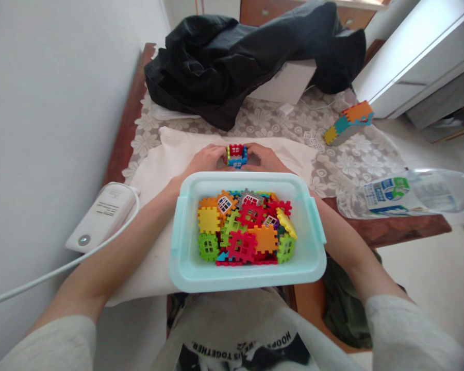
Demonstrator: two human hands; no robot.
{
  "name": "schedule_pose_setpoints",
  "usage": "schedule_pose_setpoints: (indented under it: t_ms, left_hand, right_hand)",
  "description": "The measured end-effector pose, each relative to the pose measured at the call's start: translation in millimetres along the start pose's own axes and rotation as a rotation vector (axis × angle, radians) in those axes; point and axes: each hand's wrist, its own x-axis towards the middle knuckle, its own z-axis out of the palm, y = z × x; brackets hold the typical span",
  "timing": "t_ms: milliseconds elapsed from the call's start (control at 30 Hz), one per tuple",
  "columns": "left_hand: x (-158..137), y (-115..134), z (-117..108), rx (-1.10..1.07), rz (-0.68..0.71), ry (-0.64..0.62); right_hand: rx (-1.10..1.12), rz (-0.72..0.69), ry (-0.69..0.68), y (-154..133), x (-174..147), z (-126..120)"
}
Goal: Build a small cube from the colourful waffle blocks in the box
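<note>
Just beyond the light blue bin (178, 232), my left hand (206, 158) and my right hand (266, 157) close in from either side on a small box of interlocking toy panels (237, 156). Red, blue and green panels with window cut-outs make up its visible sides. My fingers press its left and right edges, though the bin's far rim hides part of both hands. Inside the bin lie loose interlocking panels (247, 221) in red, orange, yellow, green and grey, some with white window inserts.
A plastic bottle (394, 195) lies at the right edge, and a white power bank (102, 216) with a cable is at left. An assembled panel block (350, 122) stands at the back right. Black cloth (235, 56) covers the table's far side, partly over a white box (288, 82).
</note>
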Motion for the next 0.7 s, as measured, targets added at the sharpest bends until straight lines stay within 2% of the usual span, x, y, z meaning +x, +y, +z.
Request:
schedule_pose_setpoints:
  t_ms: [233,400,700]
  left_hand:
    - [0.8,-2.1,-1.4,-0.022,0.008,-0.021]
    - [-0.1,-2.7,-2.1,-0.070,0.029,0.001]
    - [1.3,-4.5,1.7,-0.044,0.009,0.005]
  right_hand:
    - [-0.166,-0.029,-0.039,-2.1,-1.6,-2.9]
    - [-0.165,-0.066,-0.054,-1.1,-3.7,-3.8]
    - [-0.198,-0.026,-0.045,-8.5,-1.4,-3.6]
